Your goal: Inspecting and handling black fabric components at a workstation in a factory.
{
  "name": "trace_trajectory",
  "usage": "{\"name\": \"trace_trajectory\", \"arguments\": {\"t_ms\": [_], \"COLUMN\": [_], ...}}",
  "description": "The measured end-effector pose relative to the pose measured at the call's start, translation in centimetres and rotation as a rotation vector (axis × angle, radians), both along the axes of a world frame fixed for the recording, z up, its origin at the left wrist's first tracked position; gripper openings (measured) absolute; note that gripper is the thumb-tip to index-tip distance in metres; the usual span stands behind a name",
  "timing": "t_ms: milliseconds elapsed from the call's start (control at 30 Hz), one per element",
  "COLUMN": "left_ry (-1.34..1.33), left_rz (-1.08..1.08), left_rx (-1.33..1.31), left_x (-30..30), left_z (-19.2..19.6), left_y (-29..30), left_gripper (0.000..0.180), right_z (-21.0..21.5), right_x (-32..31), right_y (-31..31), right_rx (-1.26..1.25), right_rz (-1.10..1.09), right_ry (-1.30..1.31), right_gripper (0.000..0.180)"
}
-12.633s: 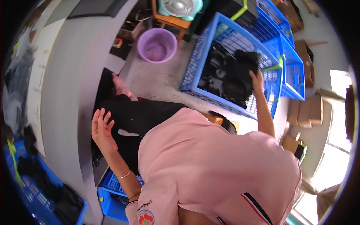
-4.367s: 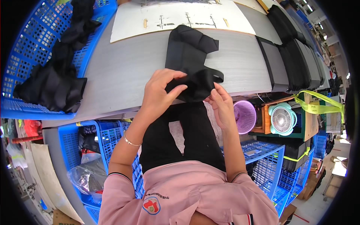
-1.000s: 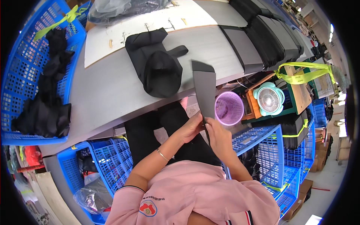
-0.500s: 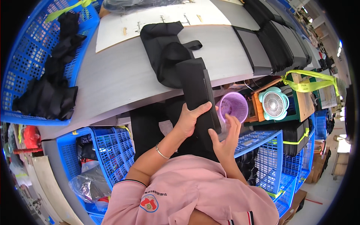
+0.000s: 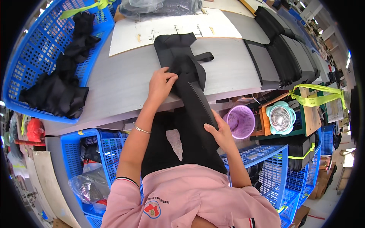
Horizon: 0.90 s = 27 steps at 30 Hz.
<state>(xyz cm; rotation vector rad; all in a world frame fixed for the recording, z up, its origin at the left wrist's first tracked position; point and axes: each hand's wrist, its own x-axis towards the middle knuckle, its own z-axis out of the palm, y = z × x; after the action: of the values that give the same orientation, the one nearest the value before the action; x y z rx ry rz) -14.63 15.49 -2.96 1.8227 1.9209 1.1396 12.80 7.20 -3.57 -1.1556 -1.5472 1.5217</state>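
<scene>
Two blue crates are seen at left: the far crate (image 5: 45,41) on the table (image 5: 118,87) holds black fabric (image 5: 57,89), the near crate (image 5: 89,152) below holds plastic bags. The left hand (image 5: 160,84), fingers curled, pinches the black bag (image 5: 182,62) at the table's near edge. The right hand (image 5: 218,133), half open, grips a black panel (image 5: 201,114) slanting off the edge.

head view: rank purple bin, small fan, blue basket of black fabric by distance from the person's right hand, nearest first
From the right hand:
1. Purple bin, just to its right, under the table edge.
2. Small fan, further right, past the bin.
3. Blue basket of black fabric, far left on the table top, beyond the left hand.
</scene>
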Motion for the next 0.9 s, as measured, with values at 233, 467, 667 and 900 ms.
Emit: {"name": "trace_trajectory", "arguments": {"t_ms": [233,467,667,900], "left_ry": [-0.026,0.072,-0.109,-0.184], "left_rz": [-0.257,-0.761,-0.42,-0.075], "left_rx": [0.269,0.321,0.41,0.383], "left_x": [4.0,10.1,9.2,12.2], "left_z": [2.7,5.4,4.2,1.1], "left_y": [-0.9,-6.9,-10.7,-9.9], "left_gripper": [0.049,0.053,0.064,0.087], "right_z": [3.0,0.3,-0.7,3.5], "right_x": [-1.3,-2.6,-2.3,-3.8], "right_y": [0.3,4.1,6.2,6.5], "right_rx": [0.22,0.531,-0.202,-0.376], "right_rz": [-0.082,0.019,-0.224,-0.353], "right_ry": [-0.454,-0.585,0.452,0.686], "right_gripper": [0.066,0.033,0.034,0.038]}}
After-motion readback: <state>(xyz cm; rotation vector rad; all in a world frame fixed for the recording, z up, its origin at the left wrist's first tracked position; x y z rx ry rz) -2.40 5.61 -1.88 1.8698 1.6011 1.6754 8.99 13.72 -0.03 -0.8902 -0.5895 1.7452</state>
